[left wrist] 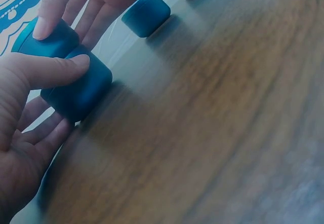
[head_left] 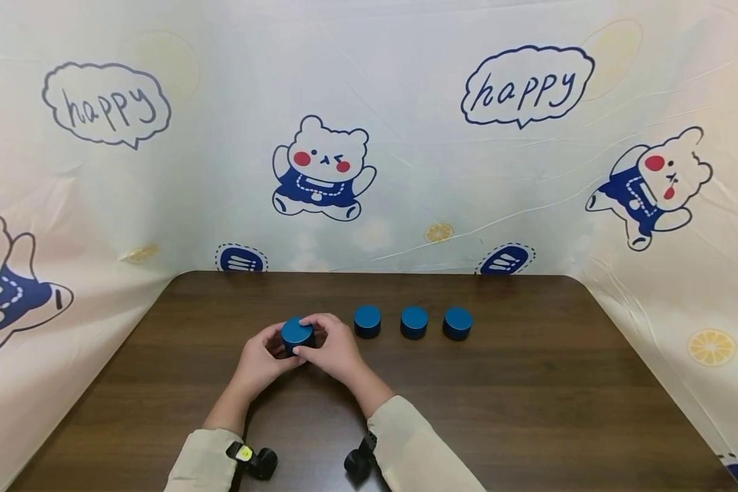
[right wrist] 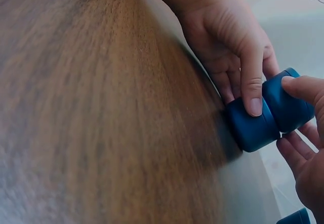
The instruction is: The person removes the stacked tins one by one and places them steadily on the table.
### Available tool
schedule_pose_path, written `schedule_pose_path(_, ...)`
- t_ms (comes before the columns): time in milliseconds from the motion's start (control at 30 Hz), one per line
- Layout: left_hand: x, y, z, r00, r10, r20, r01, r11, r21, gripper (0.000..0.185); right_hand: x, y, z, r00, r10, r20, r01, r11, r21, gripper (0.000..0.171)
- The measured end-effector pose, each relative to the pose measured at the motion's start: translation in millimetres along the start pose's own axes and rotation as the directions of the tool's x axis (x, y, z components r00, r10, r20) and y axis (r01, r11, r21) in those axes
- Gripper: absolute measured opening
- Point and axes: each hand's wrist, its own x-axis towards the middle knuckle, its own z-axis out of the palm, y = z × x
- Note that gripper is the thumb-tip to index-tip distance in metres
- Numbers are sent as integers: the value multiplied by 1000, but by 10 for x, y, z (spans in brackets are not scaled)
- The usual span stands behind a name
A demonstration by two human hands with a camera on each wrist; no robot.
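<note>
Two small blue round jars stand one on top of the other on the table. In the left wrist view the lower jar is gripped by my left hand, its thumb across the front and fingers behind. My right hand holds the upper jar between thumb and fingers, one finger reaching onto its top. A thin seam runs round the upper jar near its top. From the head view, the hands hide most of the lower jar below the bright blue top.
To the right of my hands, three similar blue jars, a near one, a middle one and a far one, stand in a row on the brown wooden table. A printed curtain hangs behind the table's back edge.
</note>
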Motion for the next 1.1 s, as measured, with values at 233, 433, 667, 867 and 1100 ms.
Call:
schedule_pose_path(233, 1, -11, 12, 1000, 9, 1, -9, 1000, -11, 65, -21, 33, -23, 999, -15, -34, 14, 1000, -6, 41)
schedule_pose_path(433, 3, -11, 7, 1000, 7, 10, -8, 1000, 19, 65, -62, 23, -81, 997, -46, -65, 47, 999, 10, 41)
schedule_pose_path(667, -4, -22, 10, 1000, 0, 16, -1, 1000, 22, 64, -115, 33, -145, 994, -55, -97, 61, 997, 54, 40)
schedule_pose_path(867, -12, 11, 7, 1000, -5, 26, 4, 1000, 27, 64, -148, 71, -180, 992, -61, -113, 69, 995, 69, 40)
schedule_pose_path(1100, -11, 20, 16, 1000, 5, 21, -5, 1000, -4, 66, -190, 72, -225, 992, -49, -116, 61, 993, 99, 40)
